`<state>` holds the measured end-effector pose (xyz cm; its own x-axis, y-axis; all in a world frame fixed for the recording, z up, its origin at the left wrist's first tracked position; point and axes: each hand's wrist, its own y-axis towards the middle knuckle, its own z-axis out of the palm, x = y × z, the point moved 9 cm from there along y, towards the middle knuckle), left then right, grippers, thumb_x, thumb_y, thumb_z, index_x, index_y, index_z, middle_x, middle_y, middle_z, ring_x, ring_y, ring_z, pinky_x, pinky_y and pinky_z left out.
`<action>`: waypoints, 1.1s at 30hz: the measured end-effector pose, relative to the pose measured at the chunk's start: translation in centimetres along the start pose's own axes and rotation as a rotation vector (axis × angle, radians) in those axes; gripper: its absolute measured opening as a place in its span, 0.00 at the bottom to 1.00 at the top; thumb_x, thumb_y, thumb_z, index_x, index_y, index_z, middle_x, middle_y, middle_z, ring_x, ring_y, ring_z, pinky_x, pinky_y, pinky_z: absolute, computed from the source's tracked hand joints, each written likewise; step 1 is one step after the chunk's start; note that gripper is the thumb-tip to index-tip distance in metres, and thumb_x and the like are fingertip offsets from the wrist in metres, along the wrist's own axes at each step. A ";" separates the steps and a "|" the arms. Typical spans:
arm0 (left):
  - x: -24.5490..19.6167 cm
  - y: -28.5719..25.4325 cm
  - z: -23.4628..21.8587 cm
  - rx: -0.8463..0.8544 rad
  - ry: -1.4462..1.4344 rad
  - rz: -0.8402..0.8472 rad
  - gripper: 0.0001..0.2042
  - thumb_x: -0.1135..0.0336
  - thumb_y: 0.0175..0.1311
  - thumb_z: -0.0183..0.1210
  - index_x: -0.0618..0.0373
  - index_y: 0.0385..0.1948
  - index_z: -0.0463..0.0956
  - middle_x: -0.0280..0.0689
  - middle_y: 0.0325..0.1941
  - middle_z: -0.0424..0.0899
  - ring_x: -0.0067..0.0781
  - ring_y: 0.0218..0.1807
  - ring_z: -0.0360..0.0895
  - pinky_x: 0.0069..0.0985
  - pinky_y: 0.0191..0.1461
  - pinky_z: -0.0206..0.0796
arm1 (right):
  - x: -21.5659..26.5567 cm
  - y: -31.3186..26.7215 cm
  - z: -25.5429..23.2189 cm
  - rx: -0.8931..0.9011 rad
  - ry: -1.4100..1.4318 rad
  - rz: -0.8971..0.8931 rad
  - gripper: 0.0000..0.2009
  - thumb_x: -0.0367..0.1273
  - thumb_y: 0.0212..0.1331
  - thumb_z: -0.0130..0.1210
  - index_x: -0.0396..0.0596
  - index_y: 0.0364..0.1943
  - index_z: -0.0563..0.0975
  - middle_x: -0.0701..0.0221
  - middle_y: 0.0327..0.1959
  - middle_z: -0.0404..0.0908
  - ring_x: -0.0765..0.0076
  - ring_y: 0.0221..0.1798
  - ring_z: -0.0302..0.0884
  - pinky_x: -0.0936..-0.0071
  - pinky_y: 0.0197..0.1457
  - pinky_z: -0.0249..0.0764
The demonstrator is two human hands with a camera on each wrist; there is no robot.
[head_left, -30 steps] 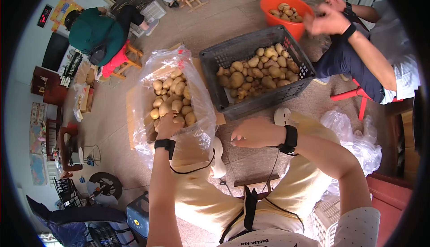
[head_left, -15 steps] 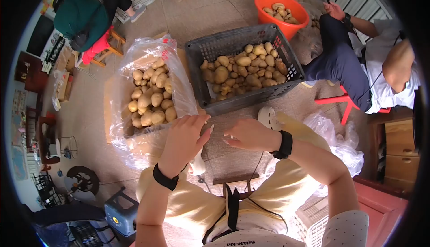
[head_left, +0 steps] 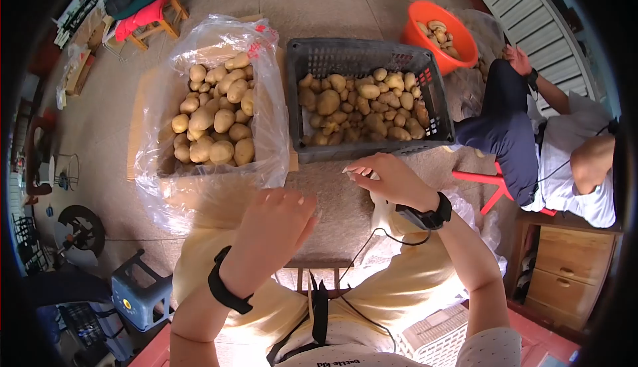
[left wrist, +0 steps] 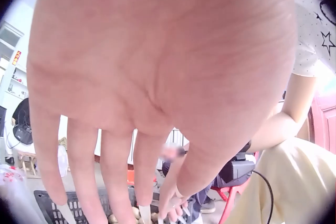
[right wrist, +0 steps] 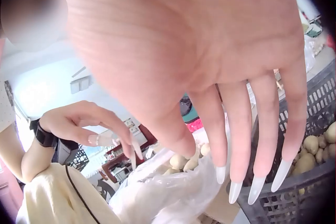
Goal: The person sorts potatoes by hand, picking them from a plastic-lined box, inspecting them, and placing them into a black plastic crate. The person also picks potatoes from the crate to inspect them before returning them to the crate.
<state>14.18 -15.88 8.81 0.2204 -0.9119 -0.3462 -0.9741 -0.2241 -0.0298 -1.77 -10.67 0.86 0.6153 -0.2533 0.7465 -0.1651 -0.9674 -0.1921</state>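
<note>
My left hand (head_left: 269,231) hangs above my lap, just below the plastic-lined carton, with straight fingers and nothing in them; the left wrist view shows its bare palm. Near the front edge of the black crate (head_left: 372,151) is my right hand (head_left: 389,177), its long-nailed fingers (right wrist: 241,145) extended and holding nothing. Inside the clear plastic liner (head_left: 156,187) lies a heap of larger potatoes (head_left: 222,120). Many smaller potatoes (head_left: 364,104) fill much of the crate to its right.
An orange bucket (head_left: 415,28) with potatoes stands beyond the crate. To the right a person (head_left: 505,114) sits on a red stool (head_left: 485,181). A blue stool (head_left: 136,287) is at my left, a wooden cabinet (head_left: 571,260) at far right.
My left hand has come out of the carton, away from the potatoes, and back toward my lap. My right hand has risen slightly toward the crate. The neighbour's raised hand has lowered.
</note>
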 end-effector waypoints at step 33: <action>-0.7 0.9 -0.1 0.139 -0.059 -0.059 0.19 0.65 0.57 0.57 0.55 0.51 0.72 0.38 0.46 0.76 0.36 0.53 0.72 0.35 0.61 0.65 | -30.1 19.9 -5.3 -0.198 -0.912 0.544 0.29 0.43 0.47 0.66 0.58 0.56 0.71 0.65 0.55 0.73 0.56 0.62 0.65 0.53 0.58 0.68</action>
<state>13.14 -15.45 9.15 0.2779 -0.8757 -0.3948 -0.9581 -0.2230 -0.1797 -27.72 -22.30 -22.08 0.7502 -0.6364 -0.1797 -0.6611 -0.7265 -0.1871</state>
